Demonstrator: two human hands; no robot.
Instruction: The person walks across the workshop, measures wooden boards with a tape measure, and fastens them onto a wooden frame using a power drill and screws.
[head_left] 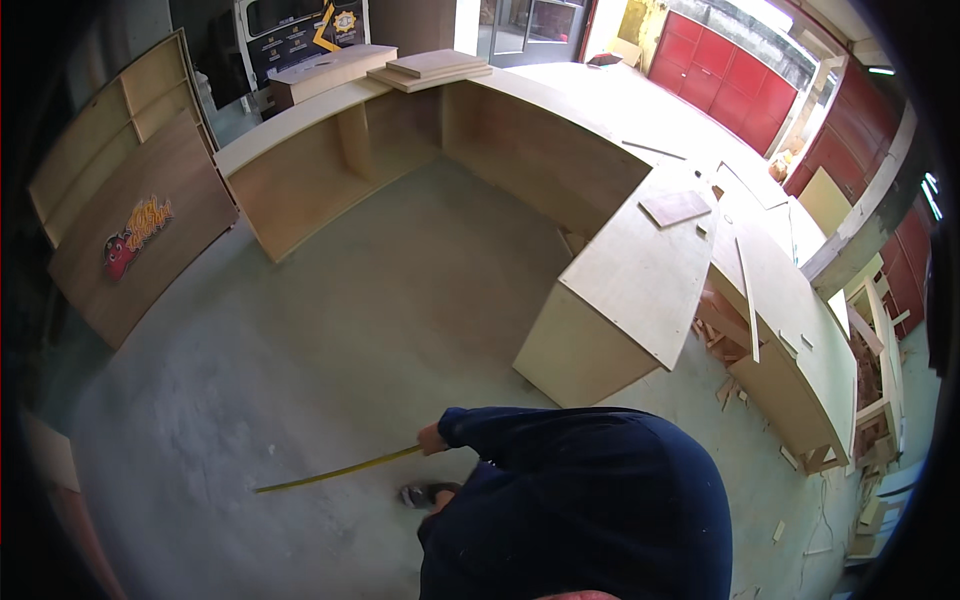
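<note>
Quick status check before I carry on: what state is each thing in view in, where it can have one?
Right grip: closed on the tape
Tape: extended; end contact unclear
Counter: standing, inner side open
Boards: stacked on the counter
Logo panel: on edge, leaning
Red gate: shut
Tube lights: lit

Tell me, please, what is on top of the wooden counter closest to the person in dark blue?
On the counter lie a flat board and at least one small block. The surface beneath them is covered, so I cannot see it.
</note>
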